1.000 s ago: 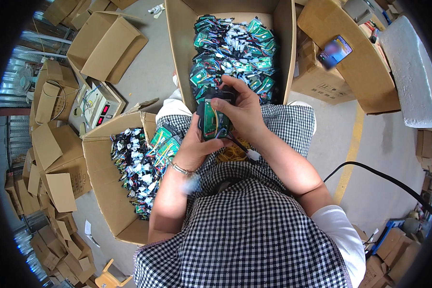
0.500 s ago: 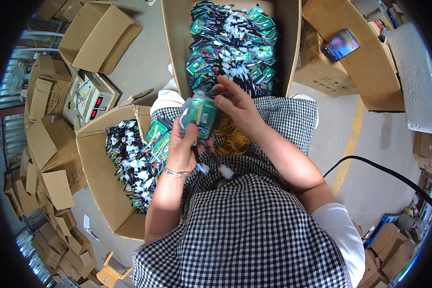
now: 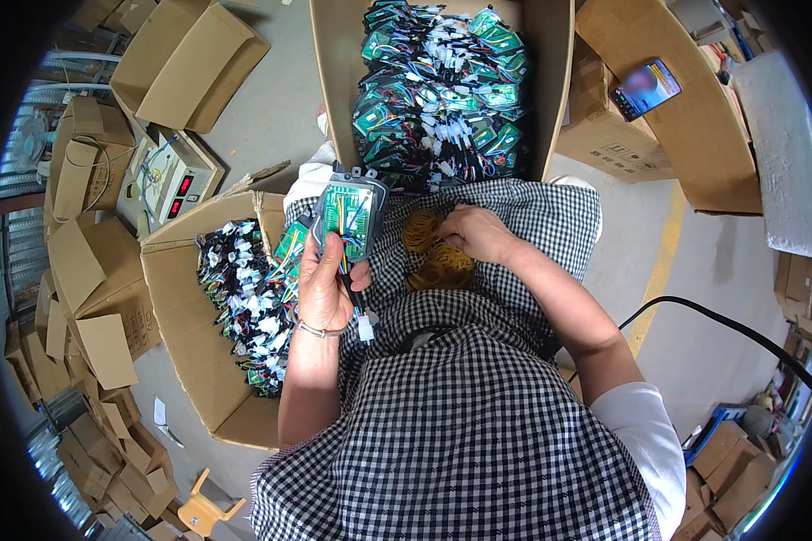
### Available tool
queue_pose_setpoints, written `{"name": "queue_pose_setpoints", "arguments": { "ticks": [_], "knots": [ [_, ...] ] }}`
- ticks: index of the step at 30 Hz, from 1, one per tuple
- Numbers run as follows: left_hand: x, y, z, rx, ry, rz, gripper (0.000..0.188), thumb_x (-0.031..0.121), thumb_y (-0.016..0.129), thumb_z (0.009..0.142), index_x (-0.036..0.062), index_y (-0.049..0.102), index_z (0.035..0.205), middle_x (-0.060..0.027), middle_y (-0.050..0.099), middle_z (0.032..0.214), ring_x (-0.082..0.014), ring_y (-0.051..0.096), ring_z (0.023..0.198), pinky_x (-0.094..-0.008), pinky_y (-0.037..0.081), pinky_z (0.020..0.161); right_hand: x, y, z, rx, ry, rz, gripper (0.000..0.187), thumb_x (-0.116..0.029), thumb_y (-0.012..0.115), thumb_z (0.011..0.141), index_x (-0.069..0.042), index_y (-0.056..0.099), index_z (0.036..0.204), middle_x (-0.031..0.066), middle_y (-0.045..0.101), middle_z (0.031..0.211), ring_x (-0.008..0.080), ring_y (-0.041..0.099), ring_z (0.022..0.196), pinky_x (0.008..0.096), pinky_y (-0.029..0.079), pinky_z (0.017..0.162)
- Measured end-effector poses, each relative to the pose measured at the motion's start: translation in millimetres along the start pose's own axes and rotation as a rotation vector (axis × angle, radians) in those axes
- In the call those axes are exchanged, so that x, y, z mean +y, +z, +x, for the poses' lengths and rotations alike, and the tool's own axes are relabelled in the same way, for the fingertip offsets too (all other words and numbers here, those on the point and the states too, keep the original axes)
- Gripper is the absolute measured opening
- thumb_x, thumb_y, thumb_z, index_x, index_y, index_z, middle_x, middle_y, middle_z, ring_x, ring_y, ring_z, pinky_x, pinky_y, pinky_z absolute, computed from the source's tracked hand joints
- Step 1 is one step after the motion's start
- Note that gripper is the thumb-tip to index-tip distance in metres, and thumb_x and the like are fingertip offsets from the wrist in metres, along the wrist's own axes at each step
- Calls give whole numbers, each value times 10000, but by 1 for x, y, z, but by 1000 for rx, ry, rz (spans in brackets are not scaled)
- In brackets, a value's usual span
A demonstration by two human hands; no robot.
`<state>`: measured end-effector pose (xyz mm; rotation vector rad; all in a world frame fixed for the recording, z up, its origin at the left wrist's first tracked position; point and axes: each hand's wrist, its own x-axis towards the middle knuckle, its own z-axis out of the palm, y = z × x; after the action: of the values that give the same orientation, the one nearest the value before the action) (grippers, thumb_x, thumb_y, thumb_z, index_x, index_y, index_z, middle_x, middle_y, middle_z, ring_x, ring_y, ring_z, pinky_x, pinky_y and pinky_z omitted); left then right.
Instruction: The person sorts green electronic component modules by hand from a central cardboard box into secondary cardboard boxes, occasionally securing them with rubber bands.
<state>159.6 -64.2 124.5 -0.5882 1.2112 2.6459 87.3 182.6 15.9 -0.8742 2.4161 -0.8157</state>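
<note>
My left hand [image 3: 323, 293] grips a green circuit board [image 3: 350, 212] seated in a dark plastic case, with the thumb lying over its face. Coloured wires and a black cable hang from the board, ending in a white connector [image 3: 364, 327] below the fingers. Over my lap, my right hand [image 3: 480, 236] has its fingers pinched at the edge of a pile of yellow rubber bands [image 3: 442, 270]. How many bands lie between the fingertips is hidden. A checked apron [image 3: 478, 415] covers my lap under both hands.
Straight ahead stands a tall carton [image 3: 550, 99] packed with wired boards [image 3: 442, 99]. Another open carton [image 3: 185, 334] at my left holds more boards [image 3: 253, 316]. A phone [image 3: 645, 90] rests against cardboard at the far right. A black cable [image 3: 722, 316] arches over the floor.
My right hand has left the circuit board and moved down to the rubber bands. My left hand has shifted slightly left with the board, which now faces up more fully.
</note>
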Motion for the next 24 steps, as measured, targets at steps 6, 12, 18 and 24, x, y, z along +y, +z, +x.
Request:
{"name": "queue_pose_setpoints", "arguments": {
  "ticks": [6, 12, 18, 24],
  "knots": [
    [-5, 2, -6, 14, -30, 5, 280, 325, 561, 948, 130, 512, 1142, -43, 615, 914, -113, 471, 549, -225, 359, 453, 0, 14, -1, 13, -89, -147, 175, -114, 658, 745, -109, 699, 915, 37, 649, 862, 253, 583, 928, 364, 492, 828],
    [-5, -14, -14, -33, -40, -51, 285, 317, 560, 948, 119, 525, 1151, -55, 638, 975, -115, 540, 617, -232, 414, 481, 7, 4, -7, 104, 88, 562, 175, -42, 661, 779, -51, 674, 953, 48, 678, 863, 203, 630, 824, 310, 510, 792],
    [-19, -2, -16, -204, -122, 83, 337, 159, 510, 971, 140, 442, 1300, -47, 610, 1079, -151, 609, 821, -301, 520, 592, -48, -34, -10, 81, 177, 1510, 172, 48, 673, 780, -22, 649, 936, 38, 677, 885, 116, 637, 811, 254, 523, 760],
    [-17, 12, -9, -249, -116, 71, 342, 151, 530, 961, 124, 451, 1292, -45, 614, 1077, -146, 620, 840, -296, 546, 614, -75, -41, -12, 175, 181, 1187, 117, 37, 681, 775, -21, 664, 876, 34, 684, 839, 116, 644, 748, 254, 533, 732]
  ]
}}
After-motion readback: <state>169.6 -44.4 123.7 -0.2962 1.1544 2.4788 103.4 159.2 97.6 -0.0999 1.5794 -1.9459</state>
